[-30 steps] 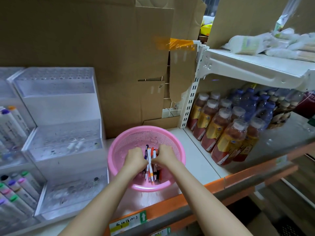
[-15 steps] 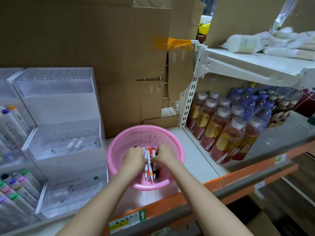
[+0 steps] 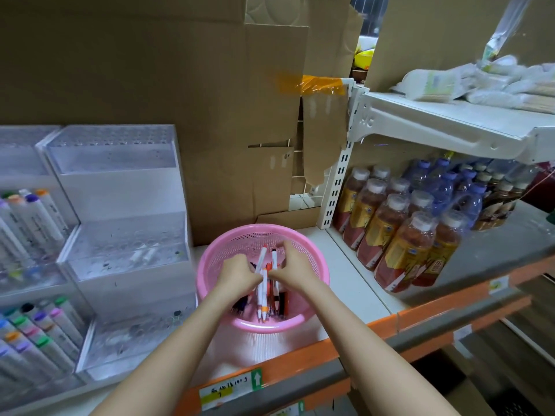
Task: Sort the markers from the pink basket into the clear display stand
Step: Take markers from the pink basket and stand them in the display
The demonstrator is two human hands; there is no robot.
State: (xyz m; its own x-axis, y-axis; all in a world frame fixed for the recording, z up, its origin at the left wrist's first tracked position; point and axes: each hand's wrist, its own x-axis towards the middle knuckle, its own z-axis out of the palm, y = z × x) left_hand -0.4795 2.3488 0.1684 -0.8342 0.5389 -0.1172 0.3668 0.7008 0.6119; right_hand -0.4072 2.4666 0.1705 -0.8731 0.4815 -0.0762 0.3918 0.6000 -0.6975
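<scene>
Inside the pink basket (image 3: 262, 328), the left hand (image 3: 237, 273) and the right hand (image 3: 293, 270) both grip a bundle of markers (image 3: 264, 298).

The basket (image 3: 264, 327) sits on the shelf (image 3: 360, 295). The markers (image 3: 264, 295) lie in it. The left hand (image 3: 237, 273) and right hand (image 3: 289, 268) are in it too, holding markers. The stand (image 3: 126, 265) is just beside the basket at 9 o'clock. The bottles (image 3: 399, 235) are at 3 o'clock, the cardboard (image 3: 150, 70) at 12.
</scene>
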